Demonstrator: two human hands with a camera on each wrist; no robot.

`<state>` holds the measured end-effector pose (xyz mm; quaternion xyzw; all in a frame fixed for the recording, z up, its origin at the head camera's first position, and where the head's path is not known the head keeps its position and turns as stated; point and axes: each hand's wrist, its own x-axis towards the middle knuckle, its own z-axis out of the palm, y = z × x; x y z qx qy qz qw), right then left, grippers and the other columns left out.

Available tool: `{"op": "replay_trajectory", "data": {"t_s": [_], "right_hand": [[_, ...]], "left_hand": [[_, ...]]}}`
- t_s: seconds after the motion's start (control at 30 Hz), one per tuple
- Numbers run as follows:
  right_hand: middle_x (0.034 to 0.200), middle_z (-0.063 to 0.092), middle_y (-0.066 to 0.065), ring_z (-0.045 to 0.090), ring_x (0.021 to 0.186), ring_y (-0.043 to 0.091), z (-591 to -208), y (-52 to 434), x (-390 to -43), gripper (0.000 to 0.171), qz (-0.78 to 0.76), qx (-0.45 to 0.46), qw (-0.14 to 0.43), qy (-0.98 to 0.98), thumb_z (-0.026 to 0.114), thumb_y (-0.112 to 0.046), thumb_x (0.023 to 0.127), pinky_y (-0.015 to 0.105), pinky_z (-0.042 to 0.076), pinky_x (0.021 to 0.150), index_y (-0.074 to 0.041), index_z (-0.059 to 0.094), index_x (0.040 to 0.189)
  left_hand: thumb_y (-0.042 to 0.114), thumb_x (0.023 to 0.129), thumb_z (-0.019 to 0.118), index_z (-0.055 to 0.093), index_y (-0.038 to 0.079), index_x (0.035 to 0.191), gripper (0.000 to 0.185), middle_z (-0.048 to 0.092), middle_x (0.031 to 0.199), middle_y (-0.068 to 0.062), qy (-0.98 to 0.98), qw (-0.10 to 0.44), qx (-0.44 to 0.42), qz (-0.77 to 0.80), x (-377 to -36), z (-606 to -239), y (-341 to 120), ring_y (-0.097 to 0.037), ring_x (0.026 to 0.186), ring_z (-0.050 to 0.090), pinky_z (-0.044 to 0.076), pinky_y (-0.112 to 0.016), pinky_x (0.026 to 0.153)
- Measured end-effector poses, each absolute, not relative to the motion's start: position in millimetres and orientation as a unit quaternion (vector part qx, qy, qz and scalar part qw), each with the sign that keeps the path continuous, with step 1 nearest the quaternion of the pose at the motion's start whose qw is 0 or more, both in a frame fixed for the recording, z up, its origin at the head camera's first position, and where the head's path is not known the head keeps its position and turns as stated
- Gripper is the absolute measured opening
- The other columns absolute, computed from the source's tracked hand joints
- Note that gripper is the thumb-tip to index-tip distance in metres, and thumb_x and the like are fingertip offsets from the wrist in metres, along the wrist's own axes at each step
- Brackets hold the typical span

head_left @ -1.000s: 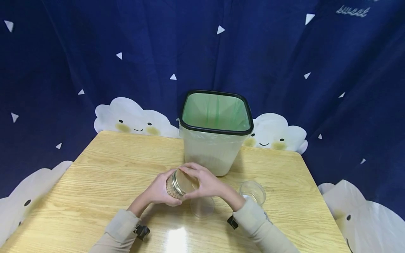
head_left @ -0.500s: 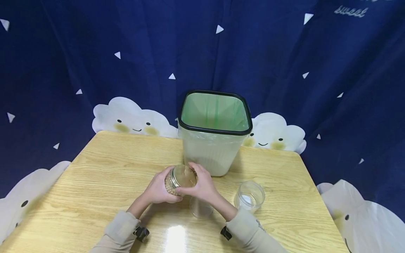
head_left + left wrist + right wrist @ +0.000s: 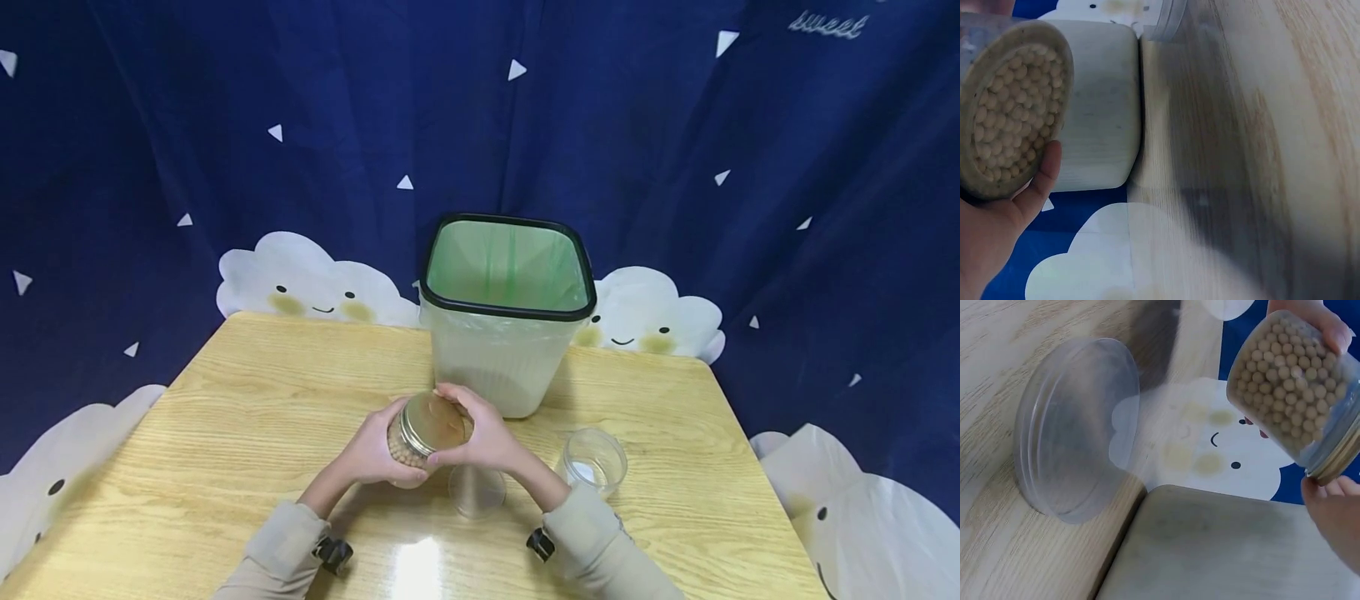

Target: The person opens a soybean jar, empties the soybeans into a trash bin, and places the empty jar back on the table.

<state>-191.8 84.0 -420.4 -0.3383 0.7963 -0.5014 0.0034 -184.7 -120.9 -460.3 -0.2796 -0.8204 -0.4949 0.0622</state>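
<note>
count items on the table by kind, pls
Jars: 2, one bean-filled jar held by left hand and right hand, one empty clear jar
Loose clear lids: 1, clear lid
Bins: 1, lined bin
Total: 4

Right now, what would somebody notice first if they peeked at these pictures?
Probably the jar of pale beans, tipped sideways above the table's near middle, left hand round its body, right hand on its gold lid. Just behind stands a big green-lined bin.
</note>
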Motion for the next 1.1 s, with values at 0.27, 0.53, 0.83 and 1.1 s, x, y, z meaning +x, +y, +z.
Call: {"op": "replay_trajectory", "data": {"t_s": [0.27, 0.53, 0.83, 1.1], "right_hand": [[0.121, 0.050, 0.013, 0.047, 0.110, 0.027, -424, 78, -185, 0.086, -0.429, -0.247, -0.013, 0.869, 0.081, -0.036, 0.061, 0.043, 0.041, 0.090, 0.004, 0.043, 0.127], [0.119, 0.051, 0.011, 0.046, 0.109, 0.025, -423, 75, -183, 0.081, -0.438, -0.229, -0.020, 0.869, 0.081, -0.038, 0.060, 0.042, 0.039, 0.090, 0.000, 0.048, 0.124], [0.129, 0.046, 0.011, 0.042, 0.118, 0.023, -417, 89, -194, 0.088, -0.422, -0.363, 0.014, 0.831, 0.085, -0.025, 0.057, 0.037, 0.036, 0.098, 0.001, 0.044, 0.130], [0.131, 0.042, 0.013, 0.041, 0.116, 0.021, -417, 89, -193, 0.092, -0.434, -0.346, 0.021, 0.831, 0.084, -0.023, 0.059, 0.036, 0.038, 0.096, 0.001, 0.037, 0.135]], "left_hand": [[0.028, 0.045, 0.087, 0.047, 0.009, 0.126, 0.092, 0.061, 0.108, -0.002, -0.835, 0.108, -0.254, -0.476, -186, -461, -117, -0.017, 0.094, 0.058, 0.048, -0.038, 0.081], [0.026, 0.045, 0.087, 0.047, 0.010, 0.125, 0.090, 0.061, 0.107, -0.001, -0.834, 0.100, -0.253, -0.480, -186, -461, -118, -0.015, 0.092, 0.058, 0.048, -0.036, 0.081], [0.018, 0.046, 0.087, 0.044, 0.001, 0.128, 0.094, 0.061, 0.109, -0.010, -0.794, 0.054, -0.334, -0.506, -187, -456, -126, -0.019, 0.092, 0.058, 0.049, -0.035, 0.080], [0.024, 0.048, 0.086, 0.045, 0.007, 0.129, 0.093, 0.060, 0.110, -0.004, -0.793, 0.054, -0.326, -0.511, -185, -455, -125, -0.016, 0.093, 0.058, 0.049, -0.035, 0.081]]}}
